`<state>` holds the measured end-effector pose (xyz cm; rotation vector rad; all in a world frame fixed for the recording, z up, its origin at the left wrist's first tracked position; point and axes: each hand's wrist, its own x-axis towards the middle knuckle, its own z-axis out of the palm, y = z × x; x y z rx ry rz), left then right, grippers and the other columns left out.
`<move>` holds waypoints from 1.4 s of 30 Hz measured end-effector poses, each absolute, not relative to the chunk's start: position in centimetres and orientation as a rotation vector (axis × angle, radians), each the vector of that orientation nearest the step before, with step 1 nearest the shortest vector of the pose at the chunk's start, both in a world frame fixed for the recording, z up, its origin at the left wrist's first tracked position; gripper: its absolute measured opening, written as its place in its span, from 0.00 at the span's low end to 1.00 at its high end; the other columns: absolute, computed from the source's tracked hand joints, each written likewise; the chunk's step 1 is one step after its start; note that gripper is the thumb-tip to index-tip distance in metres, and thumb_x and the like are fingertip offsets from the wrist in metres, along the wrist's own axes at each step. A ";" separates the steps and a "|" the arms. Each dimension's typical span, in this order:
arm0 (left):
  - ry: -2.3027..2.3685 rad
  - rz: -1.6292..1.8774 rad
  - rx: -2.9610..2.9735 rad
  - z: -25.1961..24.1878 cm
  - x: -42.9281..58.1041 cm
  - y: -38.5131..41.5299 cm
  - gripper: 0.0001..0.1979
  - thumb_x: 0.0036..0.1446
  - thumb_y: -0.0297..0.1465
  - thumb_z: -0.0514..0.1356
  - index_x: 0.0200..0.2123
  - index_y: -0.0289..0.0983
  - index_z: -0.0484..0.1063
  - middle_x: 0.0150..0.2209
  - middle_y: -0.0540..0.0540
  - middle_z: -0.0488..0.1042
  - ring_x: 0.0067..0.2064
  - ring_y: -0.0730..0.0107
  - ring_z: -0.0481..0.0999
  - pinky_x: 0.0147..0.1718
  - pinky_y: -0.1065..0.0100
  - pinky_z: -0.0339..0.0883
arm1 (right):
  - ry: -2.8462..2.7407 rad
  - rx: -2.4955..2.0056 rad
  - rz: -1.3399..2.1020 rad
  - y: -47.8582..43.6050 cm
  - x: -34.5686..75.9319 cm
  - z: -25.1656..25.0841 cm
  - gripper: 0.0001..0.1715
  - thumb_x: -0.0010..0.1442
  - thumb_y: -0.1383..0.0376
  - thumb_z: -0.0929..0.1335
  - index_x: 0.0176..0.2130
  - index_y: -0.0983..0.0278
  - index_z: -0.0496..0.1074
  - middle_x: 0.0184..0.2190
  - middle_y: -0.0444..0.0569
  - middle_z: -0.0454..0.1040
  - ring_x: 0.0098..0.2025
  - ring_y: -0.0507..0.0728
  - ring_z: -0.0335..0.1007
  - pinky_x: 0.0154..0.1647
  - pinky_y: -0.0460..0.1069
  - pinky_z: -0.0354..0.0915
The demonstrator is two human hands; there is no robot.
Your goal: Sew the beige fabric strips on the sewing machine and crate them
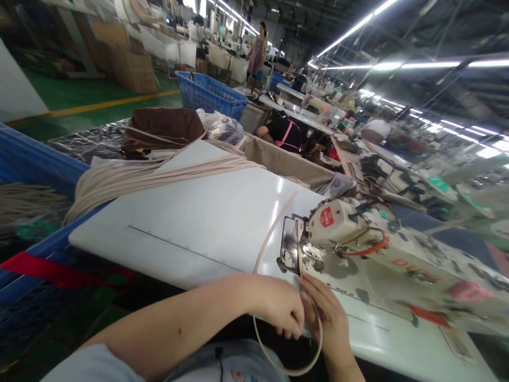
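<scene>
A narrow beige strap (263, 248) curves over the white table, passes under my left wrist and hangs in a loop below the table edge. Another run of it lies under the sewing machine's head (332, 220), on the metal needle plate (289, 241), and leads toward my hands. My right hand (329, 321) is closed on the strap, its fingers just in front of the plate. Touching it, my left hand (283, 309) is curled into a fist; what it holds, if anything, is hidden.
Long beige straps (167, 178) lie bundled across the table's far left corner. Blue crates (210, 95) stand behind and at the left. A brown fabric piece (163, 127) and a beige-lined bin (286, 159) sit beyond the table. A ruler scale (178, 246) marks the tabletop. People work farther back.
</scene>
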<state>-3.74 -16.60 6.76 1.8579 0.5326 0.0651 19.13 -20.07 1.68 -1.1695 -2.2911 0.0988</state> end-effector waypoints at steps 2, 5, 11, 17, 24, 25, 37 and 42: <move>0.879 0.201 1.950 6.5 -4.2 -14.2 0.10 0.57 0.27 0.62 0.23 0.40 0.77 0.25 0.49 0.80 0.31 0.62 0.81 0.36 0.65 0.73 | -2.278 -1.179 0.054 -20.3 18.8 1.4 0.19 0.69 0.66 0.67 0.57 0.58 0.77 0.56 0.55 0.77 0.55 0.62 0.77 0.56 0.59 0.76; 1.272 0.437 2.036 6.2 -4.4 -9.7 0.10 0.59 0.26 0.59 0.32 0.37 0.82 0.37 0.38 0.83 0.42 0.52 0.82 0.44 0.59 0.74 | -2.283 -1.191 -0.052 -20.6 18.5 1.0 0.21 0.68 0.67 0.67 0.59 0.57 0.76 0.58 0.54 0.76 0.57 0.63 0.76 0.60 0.60 0.74; 1.419 0.545 2.101 4.7 -2.8 -2.1 0.15 0.58 0.31 0.65 0.48 0.33 0.81 0.56 0.32 0.75 0.61 0.44 0.70 0.63 0.54 0.61 | -2.359 -1.188 -0.138 -20.5 18.6 0.8 0.27 0.69 0.66 0.67 0.65 0.56 0.70 0.61 0.53 0.75 0.62 0.64 0.72 0.61 0.62 0.73; 1.471 0.588 2.106 2.7 -0.6 1.0 0.18 0.55 0.37 0.69 0.48 0.40 0.80 0.59 0.38 0.70 0.65 0.44 0.62 0.64 0.52 0.57 | -2.361 -1.213 -0.160 -20.7 18.4 1.1 0.28 0.69 0.67 0.66 0.66 0.56 0.69 0.61 0.53 0.74 0.64 0.64 0.70 0.60 0.62 0.74; 1.529 0.589 2.075 2.0 0.9 2.9 0.20 0.54 0.35 0.68 0.51 0.42 0.78 0.59 0.41 0.70 0.64 0.46 0.62 0.63 0.53 0.56 | -2.308 -1.217 -0.146 -20.9 17.9 1.5 0.25 0.68 0.67 0.67 0.62 0.58 0.73 0.60 0.52 0.76 0.63 0.62 0.71 0.60 0.58 0.75; 1.536 0.592 2.075 1.9 1.0 3.0 0.21 0.53 0.35 0.68 0.52 0.42 0.77 0.60 0.40 0.70 0.64 0.45 0.62 0.63 0.52 0.56 | -2.298 -1.215 -0.139 -21.0 18.0 1.5 0.25 0.68 0.68 0.67 0.62 0.57 0.73 0.59 0.52 0.77 0.62 0.62 0.72 0.59 0.58 0.75; 1.704 0.720 1.792 1.9 0.7 4.7 0.19 0.48 0.34 0.70 0.44 0.34 0.79 0.60 0.33 0.70 0.65 0.46 0.63 0.64 0.56 0.54 | -2.238 -1.244 -0.088 -21.3 17.9 1.2 0.21 0.69 0.67 0.66 0.58 0.57 0.76 0.57 0.51 0.79 0.59 0.60 0.74 0.59 0.58 0.75; 1.580 0.872 1.595 2.2 0.0 4.5 0.09 0.43 0.33 0.71 0.25 0.36 0.75 0.43 0.37 0.79 0.59 0.45 0.71 0.61 0.56 0.60 | -2.229 -1.241 -0.114 -21.4 17.8 1.4 0.21 0.69 0.66 0.66 0.59 0.57 0.76 0.56 0.50 0.79 0.58 0.60 0.75 0.59 0.57 0.75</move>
